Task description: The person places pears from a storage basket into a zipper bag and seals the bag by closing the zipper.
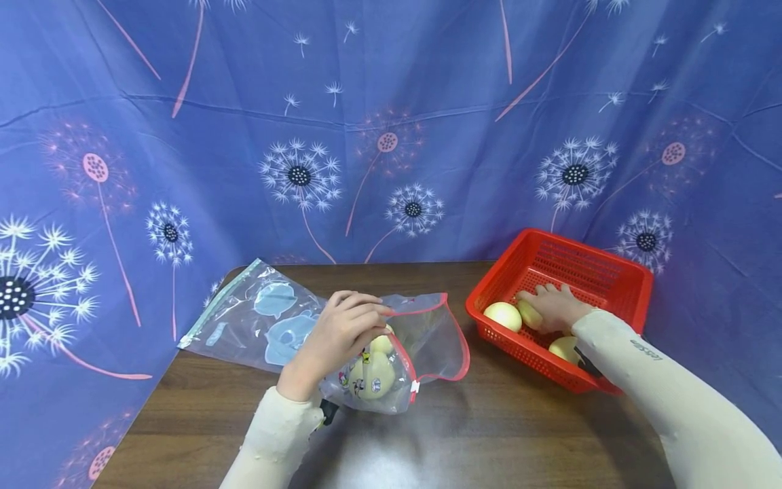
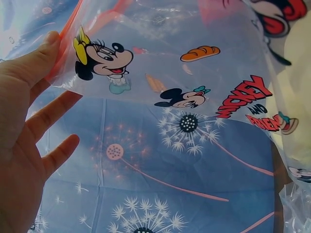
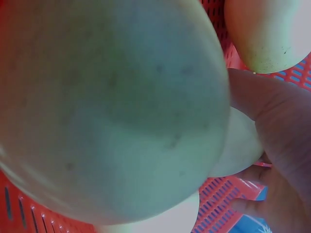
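Note:
My left hand (image 1: pixel 348 333) pinches the red-edged rim of a clear zip bag (image 1: pixel 441 339) printed with cartoon mice; in the left wrist view its thumb (image 2: pixel 46 51) lies on that edge while other fingers are spread. Pale yellow fruits (image 1: pixel 374 377) show through the bag's wall, and its mouth gapes to the right. Inside the red basket, my right hand (image 1: pixel 556 309) grips a yellow-green fruit (image 1: pixel 528 314), thumb and fingers around it in the right wrist view. Close by lie another pale fruit (image 1: pixel 503 316) and one partly behind the wrist (image 1: pixel 565 348). A large speckled fruit (image 3: pixel 112 111) fills much of that view.
The red perforated basket (image 1: pixel 641 285) stands at the right on the brown wooden table (image 1: pixel 519 435). A second clear bag (image 1: pixel 238 319), with a teal zip and blue patches, lies flat at the left. Behind the table hangs a blue dandelion-print cloth (image 1: pixel 464 170).

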`<state>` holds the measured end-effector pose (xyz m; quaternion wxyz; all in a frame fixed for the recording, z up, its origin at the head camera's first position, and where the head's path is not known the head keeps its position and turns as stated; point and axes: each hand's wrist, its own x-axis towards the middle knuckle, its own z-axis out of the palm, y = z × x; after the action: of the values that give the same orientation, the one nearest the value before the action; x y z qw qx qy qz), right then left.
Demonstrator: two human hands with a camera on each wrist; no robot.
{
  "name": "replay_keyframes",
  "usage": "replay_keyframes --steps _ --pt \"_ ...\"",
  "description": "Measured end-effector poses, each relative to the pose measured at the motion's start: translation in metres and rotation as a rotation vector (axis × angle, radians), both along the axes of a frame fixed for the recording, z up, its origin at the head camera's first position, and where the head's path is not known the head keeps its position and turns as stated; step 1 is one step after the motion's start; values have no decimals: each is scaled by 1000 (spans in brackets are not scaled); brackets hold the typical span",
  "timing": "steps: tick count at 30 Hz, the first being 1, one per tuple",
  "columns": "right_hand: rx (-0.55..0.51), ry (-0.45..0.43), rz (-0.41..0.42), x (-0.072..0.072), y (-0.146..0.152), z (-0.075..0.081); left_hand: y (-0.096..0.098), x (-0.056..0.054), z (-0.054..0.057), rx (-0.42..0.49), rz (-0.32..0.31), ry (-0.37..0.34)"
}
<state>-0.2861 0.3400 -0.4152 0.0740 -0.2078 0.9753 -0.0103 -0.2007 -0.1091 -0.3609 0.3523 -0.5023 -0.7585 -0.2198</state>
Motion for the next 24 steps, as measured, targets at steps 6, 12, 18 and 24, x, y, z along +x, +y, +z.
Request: replay_keyframes --steps 6,12,18,24 --pt "1 -18 -4 0 0 3 1 0 0 1 2 0" --pt "0 34 40 -1 3 3 1 -1 0 -1 1 -2" --pt "-5 71 60 -2 6 11 2 -1 1 -6 5 0" --pt "-3 80 51 0 6 21 3 -1 1 -10 2 -1"
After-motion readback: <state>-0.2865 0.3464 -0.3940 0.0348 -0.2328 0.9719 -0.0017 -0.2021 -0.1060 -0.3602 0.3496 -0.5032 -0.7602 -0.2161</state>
